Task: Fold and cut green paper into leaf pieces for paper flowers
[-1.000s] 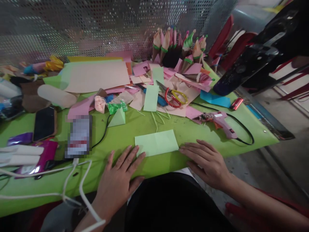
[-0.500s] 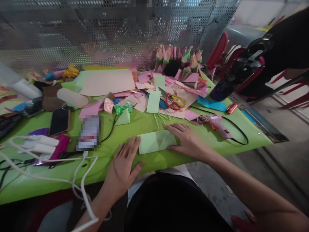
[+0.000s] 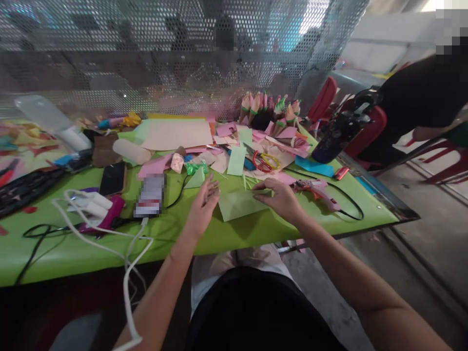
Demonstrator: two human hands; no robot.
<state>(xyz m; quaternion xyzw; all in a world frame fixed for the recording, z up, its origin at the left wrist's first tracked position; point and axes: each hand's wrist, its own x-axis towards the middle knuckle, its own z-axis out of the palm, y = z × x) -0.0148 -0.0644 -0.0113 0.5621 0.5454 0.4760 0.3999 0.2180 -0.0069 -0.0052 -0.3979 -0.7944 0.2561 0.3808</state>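
A pale green sheet of paper point(image 3: 239, 205) lies tilted between my hands near the table's front edge. My right hand point(image 3: 283, 197) pinches its upper right corner between thumb and fingers. Turned on its side at the left end of the sheet, my left hand point(image 3: 205, 202) has loosely curled fingers and grips nothing I can see. Just beyond are a folded green paper triangle point(image 3: 195, 179) and a narrow green paper strip point(image 3: 237, 161). Scissors with red and yellow handles point(image 3: 263, 162) rest on paper scraps, and a pink glue gun point(image 3: 317, 191) lies right of my right hand.
Paper ice-cream cones point(image 3: 280, 111) stand at the back by a perforated metal screen point(image 3: 153, 73). On the left are phones point(image 3: 113, 179), white charging cables point(image 3: 98, 239) and a power strip. A dark bottle point(image 3: 331, 136) stands at the right, with a person beyond.
My left hand has rolled from palm-down onto its side. My right hand has gone from lying flat to pinching the paper, which is now tilted. The camera view has shifted.
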